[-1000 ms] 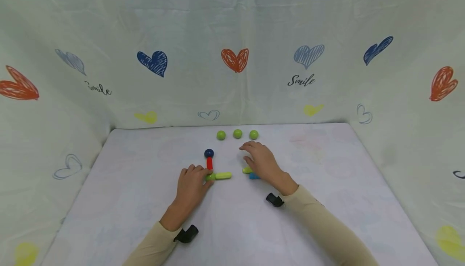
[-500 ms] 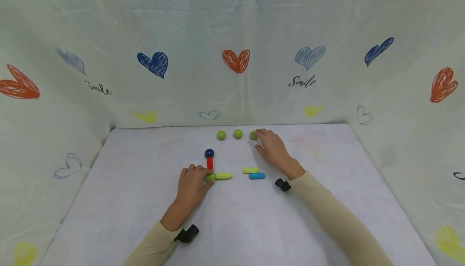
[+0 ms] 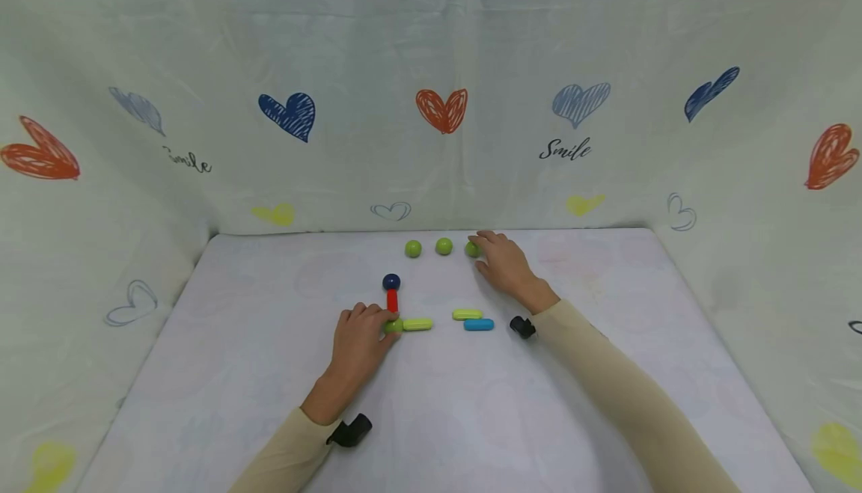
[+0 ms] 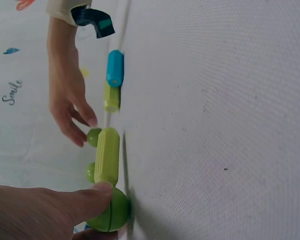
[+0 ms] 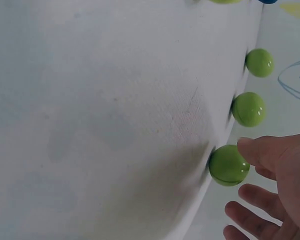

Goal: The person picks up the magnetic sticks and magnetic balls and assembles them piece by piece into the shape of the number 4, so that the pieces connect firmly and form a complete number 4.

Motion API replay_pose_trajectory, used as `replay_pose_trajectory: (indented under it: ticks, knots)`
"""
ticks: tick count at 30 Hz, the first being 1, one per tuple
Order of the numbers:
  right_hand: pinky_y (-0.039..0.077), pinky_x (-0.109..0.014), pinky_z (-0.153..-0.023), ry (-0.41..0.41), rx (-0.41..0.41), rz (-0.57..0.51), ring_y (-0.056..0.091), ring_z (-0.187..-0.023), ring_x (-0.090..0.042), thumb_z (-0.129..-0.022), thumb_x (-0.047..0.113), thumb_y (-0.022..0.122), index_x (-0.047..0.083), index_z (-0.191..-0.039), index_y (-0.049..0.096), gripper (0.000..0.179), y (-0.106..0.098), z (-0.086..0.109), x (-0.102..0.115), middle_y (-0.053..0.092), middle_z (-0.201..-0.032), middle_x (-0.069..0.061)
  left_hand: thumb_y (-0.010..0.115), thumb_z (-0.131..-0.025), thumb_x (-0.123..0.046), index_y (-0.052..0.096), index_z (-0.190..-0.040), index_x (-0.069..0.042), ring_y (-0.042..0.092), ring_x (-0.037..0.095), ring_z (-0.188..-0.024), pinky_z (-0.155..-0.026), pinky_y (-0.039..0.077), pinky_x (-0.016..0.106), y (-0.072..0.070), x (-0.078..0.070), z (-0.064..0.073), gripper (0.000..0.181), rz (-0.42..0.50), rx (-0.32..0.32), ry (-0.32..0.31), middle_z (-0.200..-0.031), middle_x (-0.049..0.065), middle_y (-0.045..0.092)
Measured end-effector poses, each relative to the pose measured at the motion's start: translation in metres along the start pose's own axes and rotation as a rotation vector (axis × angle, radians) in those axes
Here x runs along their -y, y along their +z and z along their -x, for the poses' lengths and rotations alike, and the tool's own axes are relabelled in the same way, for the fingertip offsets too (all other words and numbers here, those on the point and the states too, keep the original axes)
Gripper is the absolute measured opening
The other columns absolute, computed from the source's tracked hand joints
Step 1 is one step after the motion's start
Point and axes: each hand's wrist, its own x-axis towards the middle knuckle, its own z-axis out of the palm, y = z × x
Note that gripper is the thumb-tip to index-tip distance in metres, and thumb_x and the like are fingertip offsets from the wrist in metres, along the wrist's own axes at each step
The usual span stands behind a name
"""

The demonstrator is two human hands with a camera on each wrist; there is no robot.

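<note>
My left hand [image 3: 362,340] pinches a green ball [image 3: 393,326] between thumb and fingers. A yellow-green stick [image 3: 418,324] extends rightward from this ball, and a red stick [image 3: 392,301] topped by a dark blue ball [image 3: 391,281] extends away from it. My right hand [image 3: 506,265] is at the rightmost green ball [image 3: 473,249] of a row of three. In the right wrist view, the thumb tip overlaps that ball [image 5: 227,167] while the other fingers are spread loosely; contact is hard to tell.
Two other green balls, a middle one [image 3: 444,246] and a left one [image 3: 413,248], line the table's back edge. A loose yellow-green stick [image 3: 467,314] and a blue stick [image 3: 479,325] lie side by side right of centre. Printed cloth [image 3: 337,164] hangs behind the table.
My right hand has moved away from the loose sticks, back to the rightmost green ball, uncovering the blue and yellow-green sticks. The left hand keeps its hold on the green ball.
</note>
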Motion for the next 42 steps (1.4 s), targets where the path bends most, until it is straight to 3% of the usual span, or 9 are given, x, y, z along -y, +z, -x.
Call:
replay_pose_trajectory:
  ticks: [12, 20, 33, 42]
  knots:
    - [0.054, -0.05, -0.103, -0.005, 0.017, 0.037, 0.064, -0.123, -0.037, -0.098, 0.005, 0.074, 0.003, -0.143, 0.064, 0.046, 0.003, -0.011, 0.0, 0.067, -0.138, -0.017, 0.091, -0.084, -0.019, 0.082, -0.116, -0.013, 0.061, 0.025, -0.097, -0.093, 0.05, 0.047, 0.001, 0.0, -0.001, 0.034, 0.026, 0.003, -0.012, -0.108, 0.006, 0.076]
    - [0.058, -0.046, -0.092, 0.009, 0.008, 0.045, 0.069, -0.109, -0.034, -0.096, 0.005, 0.076, 0.004, -0.135, 0.071, 0.039, 0.004, -0.006, -0.002, 0.074, -0.121, -0.014, 0.091, -0.084, -0.019, 0.082, -0.115, -0.013, 0.061, 0.025, -0.096, -0.092, 0.05, 0.048, 0.001, -0.001, 0.0, 0.033, 0.022, -0.005, -0.006, -0.106, 0.006, 0.076]
    - [0.059, -0.044, -0.087, -0.038, -0.035, -0.026, 0.07, -0.103, -0.03, -0.096, 0.009, 0.078, 0.007, -0.132, 0.073, 0.037, 0.002, 0.025, 0.011, 0.076, -0.116, -0.01, 0.092, -0.083, -0.019, 0.082, -0.115, -0.012, 0.062, 0.027, -0.096, -0.095, 0.051, 0.05, -0.002, 0.003, 0.001, 0.034, 0.017, -0.007, -0.016, -0.105, 0.007, 0.077]
    - [0.058, -0.042, -0.086, -0.096, -0.084, -0.056, 0.069, -0.102, -0.027, -0.093, 0.009, 0.082, 0.008, -0.13, 0.074, 0.038, -0.003, 0.053, 0.029, 0.077, -0.116, -0.007, 0.092, -0.082, -0.017, 0.082, -0.114, -0.01, 0.062, 0.027, -0.095, -0.093, 0.051, 0.05, -0.003, 0.01, -0.002, 0.035, 0.061, -0.011, -0.017, -0.104, 0.008, 0.077]
